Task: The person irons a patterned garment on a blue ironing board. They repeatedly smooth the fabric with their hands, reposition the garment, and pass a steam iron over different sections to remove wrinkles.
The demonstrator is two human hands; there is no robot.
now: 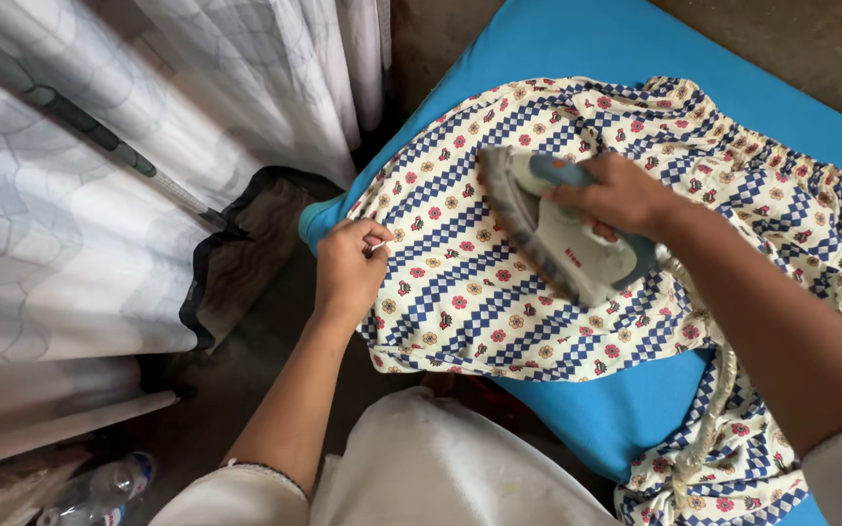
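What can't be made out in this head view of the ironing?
- Soleplate of the iron: faces the patterned garment, hidden.
- Right hand palm and the handle: covered by the hand itself.
- Left hand fingertips: curled onto the garment's edge, pinch unclear.
- Garment's lower part: cut off by the bottom edge.
- Blue padded surface: its support is hidden.
- Plastic bottle: cut off, blurred.

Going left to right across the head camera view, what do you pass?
Plastic bottle → white curtain → left hand pinching the patterned fabric's edge → iron gripped by the right hand → gathered waistband on the blue board.
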